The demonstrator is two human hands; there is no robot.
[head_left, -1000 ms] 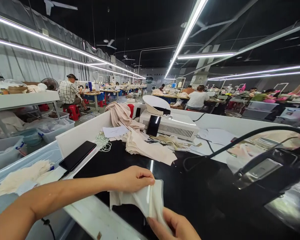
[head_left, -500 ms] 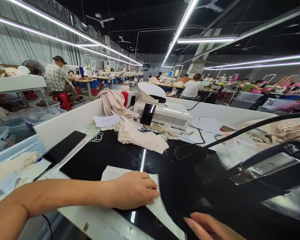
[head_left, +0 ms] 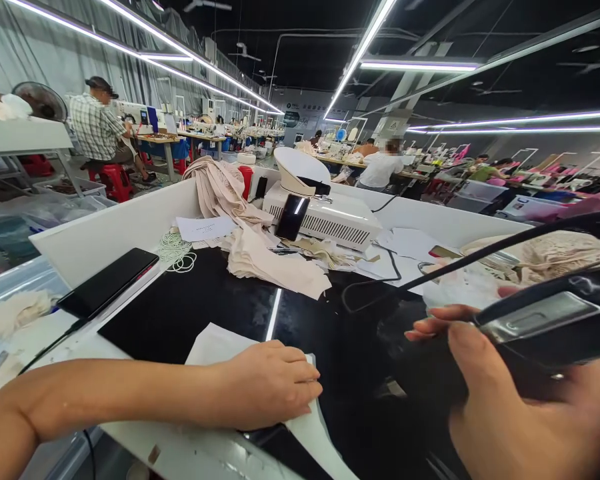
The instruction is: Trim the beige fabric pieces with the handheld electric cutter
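Lying just beside the left edge of the black work surface [head_left: 357, 353], a phone [head_left: 110, 283] flanks the left hand [head_left: 275, 383], which rests palm-down on a pale cloth piece [head_left: 220, 343] near that surface's front edge (any pinch underneath is hidden). The cloth's long axis slants from far left to near right, its narrow tail pointing below the gap between the hands. Over the surface's right side, beyond a small scrap [head_left: 394, 388], the right hand [head_left: 515, 413] meets a black tool's [head_left: 540, 320] left end, thumb and fingers apart, grip too blurred to tell.
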